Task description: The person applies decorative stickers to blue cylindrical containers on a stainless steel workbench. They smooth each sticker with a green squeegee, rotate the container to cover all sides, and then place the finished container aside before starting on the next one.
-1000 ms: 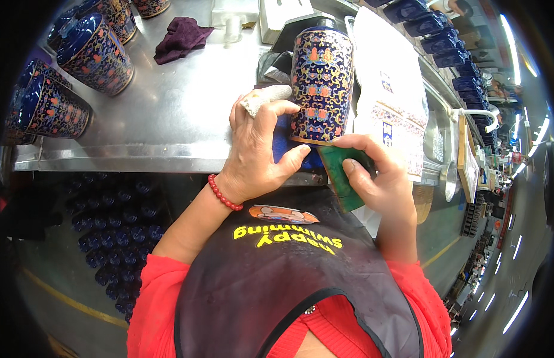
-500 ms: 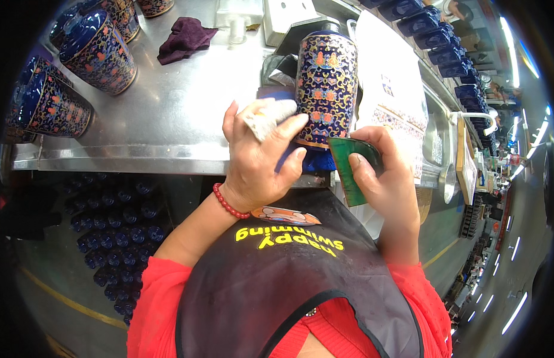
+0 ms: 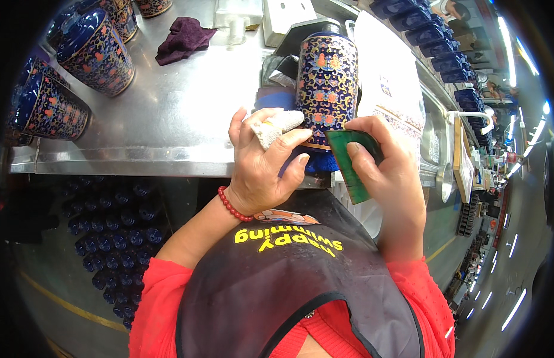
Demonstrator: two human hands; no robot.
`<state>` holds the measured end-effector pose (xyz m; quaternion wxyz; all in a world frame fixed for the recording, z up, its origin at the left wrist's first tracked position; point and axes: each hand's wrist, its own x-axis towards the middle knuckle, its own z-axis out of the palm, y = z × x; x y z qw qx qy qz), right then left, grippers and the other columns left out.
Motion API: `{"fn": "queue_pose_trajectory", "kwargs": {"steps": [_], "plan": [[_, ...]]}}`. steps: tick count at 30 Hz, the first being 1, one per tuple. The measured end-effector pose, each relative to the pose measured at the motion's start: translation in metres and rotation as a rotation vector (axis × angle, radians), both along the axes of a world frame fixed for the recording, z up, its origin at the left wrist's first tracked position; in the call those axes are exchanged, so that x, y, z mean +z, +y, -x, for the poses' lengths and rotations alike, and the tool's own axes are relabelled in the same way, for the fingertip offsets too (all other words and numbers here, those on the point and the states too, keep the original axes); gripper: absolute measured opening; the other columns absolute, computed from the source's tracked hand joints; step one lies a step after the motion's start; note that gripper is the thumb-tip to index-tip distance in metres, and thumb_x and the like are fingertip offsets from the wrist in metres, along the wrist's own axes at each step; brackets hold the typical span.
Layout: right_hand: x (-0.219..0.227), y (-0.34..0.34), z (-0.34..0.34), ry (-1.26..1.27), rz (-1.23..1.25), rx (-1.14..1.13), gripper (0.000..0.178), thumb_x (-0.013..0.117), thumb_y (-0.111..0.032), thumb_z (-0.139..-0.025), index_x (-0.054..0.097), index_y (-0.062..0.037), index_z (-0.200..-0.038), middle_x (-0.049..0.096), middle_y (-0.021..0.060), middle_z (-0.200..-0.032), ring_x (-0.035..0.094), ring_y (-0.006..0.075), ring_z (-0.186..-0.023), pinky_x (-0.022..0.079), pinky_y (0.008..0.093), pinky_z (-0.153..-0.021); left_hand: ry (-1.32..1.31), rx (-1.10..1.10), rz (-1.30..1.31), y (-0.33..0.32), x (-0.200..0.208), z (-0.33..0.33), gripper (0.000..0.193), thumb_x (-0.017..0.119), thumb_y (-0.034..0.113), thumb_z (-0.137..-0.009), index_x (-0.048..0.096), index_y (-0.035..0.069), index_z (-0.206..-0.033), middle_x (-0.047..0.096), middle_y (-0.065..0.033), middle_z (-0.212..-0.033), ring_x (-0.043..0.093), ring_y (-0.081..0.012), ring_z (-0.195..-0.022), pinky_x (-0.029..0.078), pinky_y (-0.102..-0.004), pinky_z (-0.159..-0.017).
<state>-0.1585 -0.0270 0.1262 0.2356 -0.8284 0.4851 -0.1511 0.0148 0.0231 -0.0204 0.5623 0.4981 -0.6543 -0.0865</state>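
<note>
A dark blue jar (image 3: 326, 83) with a dense gold, red and green floral pattern lies on the metal bench, its neck pointing away from me. My left hand (image 3: 262, 161) is at its near left edge, fingers apart, with the index fingertip at the jar's lower rim. A white knitted wrap (image 3: 276, 127) covers one finger of that hand. My right hand (image 3: 387, 158) pinches a curved green scraper (image 3: 353, 167) between thumb and fingers. The scraper's upper corner is close to the jar's near right edge; whether it touches, I cannot tell.
Several patterned jars (image 3: 95, 53) stand at the bench's left. A purple cloth (image 3: 186, 40) lies farther back. White patterned sheets (image 3: 390, 77) lie right of the jar, beside a metal sink (image 3: 432, 131). Blue cloth (image 3: 322, 162) shows under the jar. Dark blue pieces (image 3: 119, 238) fill the floor below.
My left hand has shifted slightly right and down along the jar's near edge. The scraper in my right hand has moved slightly. The jar stays in place.
</note>
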Motion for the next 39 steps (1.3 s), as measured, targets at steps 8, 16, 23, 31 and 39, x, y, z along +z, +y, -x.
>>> {"fn": "queue_pose_trajectory", "kwargs": {"steps": [8,16,23,31,39], "plan": [[0.004,-0.001,-0.003,0.008,-0.035,0.015,0.023,0.062,-0.002,-0.086,0.066,0.0002,-0.109,0.068,0.0094,-0.092,0.063,0.0167,-0.084,0.051,0.0308,-0.081,0.031,0.003,0.016,-0.006,-0.001,0.002,0.032,0.07,0.021,-0.083,0.067,0.011,-0.112,0.064,-0.013,-0.125,0.052,-0.0362,-0.122,0.021,-0.0584,-0.114],[0.004,-0.002,-0.004,-0.01,-0.06,0.018,0.023,0.062,-0.002,-0.087,0.066,0.001,-0.109,0.068,0.0102,-0.093,0.064,0.0167,-0.085,0.051,0.0308,-0.081,0.071,-0.015,0.01,-0.011,0.003,0.003,0.03,0.073,0.018,-0.08,0.064,0.01,-0.107,0.061,-0.0168,-0.125,0.05,-0.0382,-0.122,0.023,-0.0577,-0.112],[0.003,-0.002,-0.003,-0.018,-0.064,0.003,0.023,0.061,-0.003,-0.087,0.066,0.001,-0.109,0.068,0.0092,-0.093,0.063,0.0154,-0.085,0.051,0.0302,-0.082,0.07,0.007,0.0,-0.013,0.012,0.006,0.03,0.074,0.015,-0.08,0.062,0.007,-0.106,0.059,-0.0202,-0.128,0.049,-0.0398,-0.123,0.027,-0.0547,-0.112],[0.004,-0.003,-0.002,-0.017,-0.093,0.016,0.023,0.061,-0.003,-0.088,0.066,0.0009,-0.11,0.069,0.0088,-0.094,0.063,0.0143,-0.086,0.051,0.0291,-0.081,0.087,0.003,-0.019,-0.015,0.017,0.007,0.028,0.072,0.011,-0.08,0.062,0.006,-0.106,0.059,-0.0224,-0.13,0.048,-0.0406,-0.125,0.028,-0.0526,-0.113],[0.002,-0.005,-0.002,-0.065,-0.09,0.008,0.022,0.061,-0.003,-0.089,0.065,0.0009,-0.11,0.067,0.0086,-0.092,0.062,0.0141,-0.085,0.051,0.0289,-0.08,0.106,0.013,0.003,-0.019,0.015,0.01,0.027,0.074,0.012,-0.075,0.062,0.007,-0.099,0.057,-0.0203,-0.126,0.048,-0.0395,-0.122,0.027,-0.0555,-0.11]]}}
